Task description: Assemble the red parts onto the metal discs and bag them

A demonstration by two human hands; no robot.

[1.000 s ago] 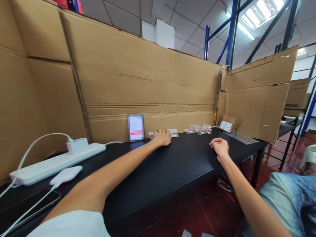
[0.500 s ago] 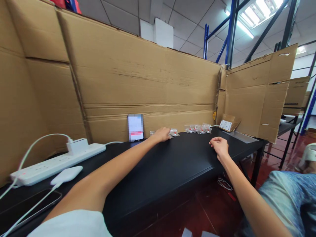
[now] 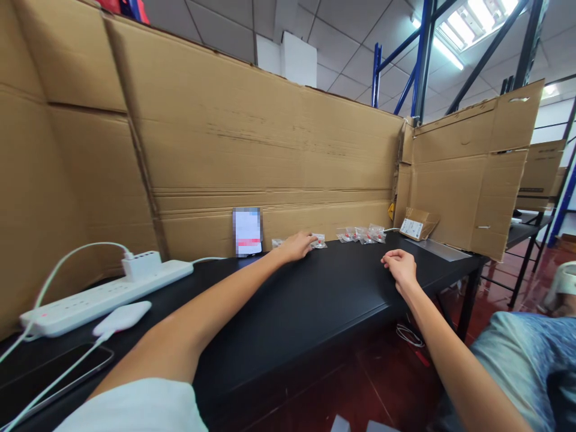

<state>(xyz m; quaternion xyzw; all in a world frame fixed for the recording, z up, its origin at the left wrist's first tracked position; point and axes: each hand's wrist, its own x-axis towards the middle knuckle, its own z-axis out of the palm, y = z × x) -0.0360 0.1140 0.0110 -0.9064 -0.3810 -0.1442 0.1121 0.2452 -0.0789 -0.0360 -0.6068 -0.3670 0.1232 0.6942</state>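
Reaching out palm-down with the left hand [image 3: 297, 245], touching with the fingertips a small clear packet [image 3: 320, 242] with a red bit inside; cannot tell whether pinching it or only resting on it. Just left of this grip, partly behind the same hand, another clear packet [image 3: 276, 243]. Under the grip, a black table [image 3: 333, 288]. Near on the right of the grip, along the back edge, a cluster of clear packets [image 3: 360, 234], also with red bits. Near on the left, leaning upright, a screen device [image 3: 247, 232] with a blurred display. Behind the grip, a tall cardboard wall [image 3: 279, 144]. Farther right of the grip and closer to the body, the right hand [image 3: 400, 265], loosely curled closed. Beyond that hand, a brown parcel [image 3: 425, 223] with a white label. Well left of the grip, a white power strip [image 3: 99, 300] with a charger [image 3: 143, 267] plugged in. Farthest, high to the right, blue metal racking [image 3: 423, 66] and a lit ceiling lamp [image 3: 479, 24].
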